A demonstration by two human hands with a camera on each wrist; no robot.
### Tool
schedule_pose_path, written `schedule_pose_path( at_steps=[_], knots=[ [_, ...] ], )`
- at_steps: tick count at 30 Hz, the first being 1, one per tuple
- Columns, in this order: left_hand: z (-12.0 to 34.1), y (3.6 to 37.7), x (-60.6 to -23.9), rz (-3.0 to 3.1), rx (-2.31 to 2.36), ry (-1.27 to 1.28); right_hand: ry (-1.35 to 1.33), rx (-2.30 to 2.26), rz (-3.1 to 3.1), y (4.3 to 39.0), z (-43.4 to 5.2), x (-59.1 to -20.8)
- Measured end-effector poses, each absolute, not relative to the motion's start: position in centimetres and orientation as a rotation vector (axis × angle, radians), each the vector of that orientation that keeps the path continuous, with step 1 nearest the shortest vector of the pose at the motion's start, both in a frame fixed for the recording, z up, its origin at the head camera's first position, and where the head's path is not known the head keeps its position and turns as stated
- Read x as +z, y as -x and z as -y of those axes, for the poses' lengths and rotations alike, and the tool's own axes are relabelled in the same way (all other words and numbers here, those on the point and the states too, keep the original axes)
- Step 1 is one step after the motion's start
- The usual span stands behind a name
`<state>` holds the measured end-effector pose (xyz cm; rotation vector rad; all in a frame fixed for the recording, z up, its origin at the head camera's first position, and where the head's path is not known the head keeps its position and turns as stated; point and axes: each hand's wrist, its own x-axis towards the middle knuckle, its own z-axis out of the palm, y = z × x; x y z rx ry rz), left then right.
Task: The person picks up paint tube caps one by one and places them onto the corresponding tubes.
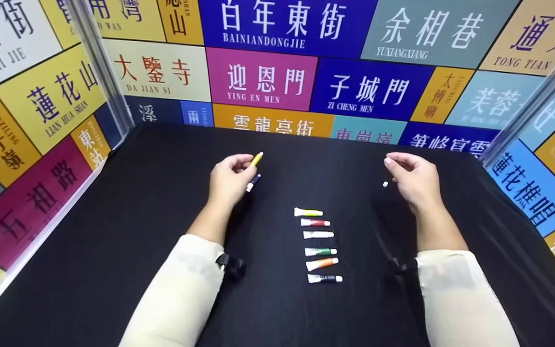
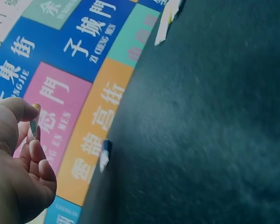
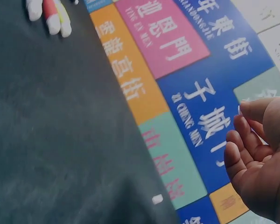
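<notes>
My left hand [image 1: 231, 176] pinches a small yellow paint tube [image 1: 257, 159] between thumb and fingers, lifted a little over the black table [image 1: 113, 231]. In the left wrist view only a sliver of that tube [image 2: 33, 126] shows in the left hand [image 2: 18, 163]. A dark blue tube [image 1: 253, 182] [image 2: 105, 154] lies on the cloth just beside that hand. My right hand [image 1: 412, 178] [image 3: 256, 163] hovers at the right with fingers loosely curled and nothing visible in them. A tiny white cap [image 1: 385, 184] [image 3: 157, 199] lies by its fingertips.
Several paint tubes [image 1: 318, 243] lie in a neat column at the table's middle, white caps to the left; their ends show in the right wrist view [image 3: 49, 14]. Walls of coloured sign panels [image 1: 258, 77] enclose the table at the back and both sides.
</notes>
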<state>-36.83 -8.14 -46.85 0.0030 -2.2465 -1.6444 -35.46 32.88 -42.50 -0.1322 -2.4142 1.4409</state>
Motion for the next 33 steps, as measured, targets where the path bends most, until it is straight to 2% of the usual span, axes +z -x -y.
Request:
schedule_pose_path(
  at_steps=[19, 33],
  knots=[
    [4.9, 33.2, -41.9, 2.064, -1.724, 0.353, -0.122, 1.465, 2.314, 31.7, -29.1, -38.1],
    [3.1, 30.0, -39.4, 1.974, -1.709, 0.521, -0.354, 1.596, 2.153, 28.7, -26.9, -35.7]
  ],
)
